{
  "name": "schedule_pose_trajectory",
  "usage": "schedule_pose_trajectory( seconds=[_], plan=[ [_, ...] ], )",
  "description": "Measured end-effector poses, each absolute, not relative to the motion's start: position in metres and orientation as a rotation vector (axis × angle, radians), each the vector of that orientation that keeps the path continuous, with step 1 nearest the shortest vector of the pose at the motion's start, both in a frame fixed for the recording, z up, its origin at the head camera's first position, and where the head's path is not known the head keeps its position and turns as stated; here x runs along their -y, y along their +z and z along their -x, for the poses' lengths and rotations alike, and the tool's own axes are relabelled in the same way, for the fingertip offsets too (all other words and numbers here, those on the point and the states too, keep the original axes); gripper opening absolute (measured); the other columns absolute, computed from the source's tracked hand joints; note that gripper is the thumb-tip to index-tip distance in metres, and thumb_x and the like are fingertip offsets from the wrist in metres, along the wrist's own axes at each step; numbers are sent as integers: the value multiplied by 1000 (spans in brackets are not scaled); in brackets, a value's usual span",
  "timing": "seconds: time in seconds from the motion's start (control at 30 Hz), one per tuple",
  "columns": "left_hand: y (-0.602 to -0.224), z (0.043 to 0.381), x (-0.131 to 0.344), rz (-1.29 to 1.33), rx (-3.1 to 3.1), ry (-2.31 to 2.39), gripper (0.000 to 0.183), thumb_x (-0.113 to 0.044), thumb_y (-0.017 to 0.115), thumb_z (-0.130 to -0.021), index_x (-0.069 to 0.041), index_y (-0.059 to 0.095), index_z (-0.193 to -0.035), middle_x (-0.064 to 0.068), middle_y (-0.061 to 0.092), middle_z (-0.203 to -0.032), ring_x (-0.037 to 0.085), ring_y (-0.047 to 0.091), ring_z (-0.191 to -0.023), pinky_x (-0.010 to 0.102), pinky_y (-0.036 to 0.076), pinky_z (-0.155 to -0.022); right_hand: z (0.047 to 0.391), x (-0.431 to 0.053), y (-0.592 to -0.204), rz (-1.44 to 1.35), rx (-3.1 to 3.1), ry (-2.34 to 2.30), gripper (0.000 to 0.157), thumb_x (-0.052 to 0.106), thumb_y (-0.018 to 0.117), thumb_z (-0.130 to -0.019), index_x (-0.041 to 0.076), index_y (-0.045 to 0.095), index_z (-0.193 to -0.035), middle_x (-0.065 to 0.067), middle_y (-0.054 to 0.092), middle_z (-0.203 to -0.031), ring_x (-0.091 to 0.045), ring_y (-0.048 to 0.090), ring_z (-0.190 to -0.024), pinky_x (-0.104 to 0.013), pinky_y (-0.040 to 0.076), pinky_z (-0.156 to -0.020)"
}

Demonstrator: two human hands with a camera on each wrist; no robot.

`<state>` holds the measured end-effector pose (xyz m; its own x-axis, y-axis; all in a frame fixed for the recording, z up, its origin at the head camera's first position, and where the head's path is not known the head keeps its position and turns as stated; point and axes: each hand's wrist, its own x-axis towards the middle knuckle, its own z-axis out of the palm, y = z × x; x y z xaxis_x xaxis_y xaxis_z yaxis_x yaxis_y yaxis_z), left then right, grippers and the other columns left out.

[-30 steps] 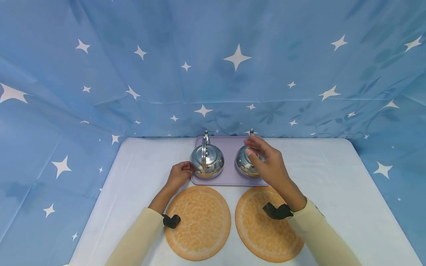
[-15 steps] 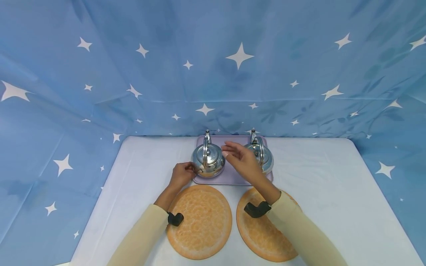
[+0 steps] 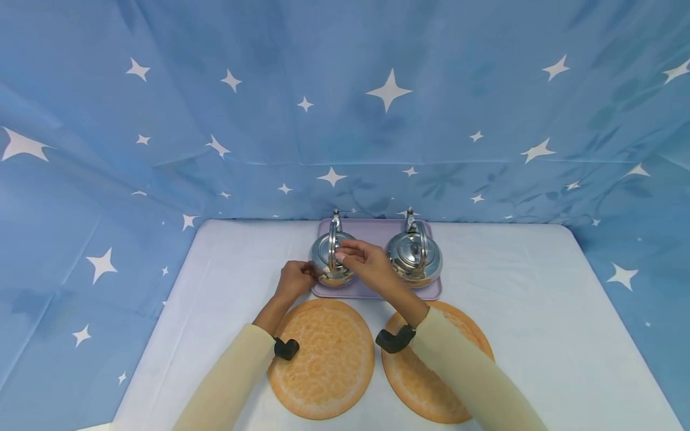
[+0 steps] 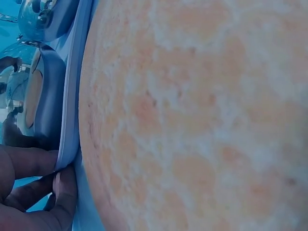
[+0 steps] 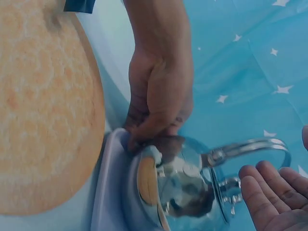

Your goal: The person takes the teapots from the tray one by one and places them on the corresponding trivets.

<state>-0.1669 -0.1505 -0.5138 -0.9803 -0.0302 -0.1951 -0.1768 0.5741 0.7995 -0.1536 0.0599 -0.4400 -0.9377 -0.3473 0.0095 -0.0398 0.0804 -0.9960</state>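
Observation:
Two shiny metal kettles stand side by side on a lilac tray [image 3: 372,225] in the head view. My left hand [image 3: 295,279] pinches the tray's near left corner, beside the left kettle [image 3: 321,258]; in the left wrist view its fingers [image 4: 29,163] lie at the tray rim [image 4: 71,96]. My right hand [image 3: 369,262] is over the left kettle's right side, fingertips close to its raised handle. In the right wrist view the right hand's fingers [image 5: 274,187] are extended near the handle [image 5: 250,146], holding nothing. The right kettle [image 3: 405,263] stands untouched.
Two round, bread-patterned orange mats [image 3: 323,359] lie on the white table [image 3: 555,311] in front of the tray, the right mat [image 3: 431,389] partly under my right sleeve. A blue star-printed cloth [image 3: 345,137] rises behind and at both sides.
My right hand has moved left from over the right kettle to the left kettle, uncovering the right one. My left hand has shifted slightly right and stays at the tray's corner.

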Motion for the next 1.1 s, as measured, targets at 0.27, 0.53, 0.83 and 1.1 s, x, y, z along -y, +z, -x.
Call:
schedule_pose_trajectory(
  seconds=[0.27, 0.53, 0.83, 1.1],
  plan=[
    [-515, 167, 151, 195, -2636, 1375, 11, 2, 66, -77, 2, 74, -85, 1, 56, -61, 13, 47, -57, 24, 37, -52, 156, -46, -440, 339, -2148, -1909, 45, 18, 65, -93, -4, 55, -132, -16, 63, -122, -26, 62, -110, -30, 52, -88],
    [-517, 170, 153, 222, -2625, 1356, 17, 3, 67, -77, 1, 75, -91, 1, 58, -65, 13, 49, -61, 24, 39, -54, 161, -42, -442, 312, -2187, -1896, 44, 15, 68, -91, -6, 57, -128, -14, 68, -107, -23, 65, -98, -32, 54, -80],
    [-514, 172, 154, 200, -2603, 1351, 23, 7, 65, -72, 3, 75, -93, 3, 56, -65, 16, 50, -65, 25, 40, -58, 164, -43, -444, 333, -2161, -1894, 31, 7, 64, -92, -9, 60, -118, -16, 68, -103, -25, 66, -96, -44, 54, -82],
    [-512, 171, 156, 171, -2596, 1348, 36, 7, 61, -73, 5, 72, -107, 7, 61, -73, 17, 51, -67, 24, 39, -59, 163, -39, -445, 383, -2160, -1912, 17, 2, 62, -93, -8, 62, -107, -16, 69, -100, -27, 66, -90, -47, 53, -77]
  ],
)
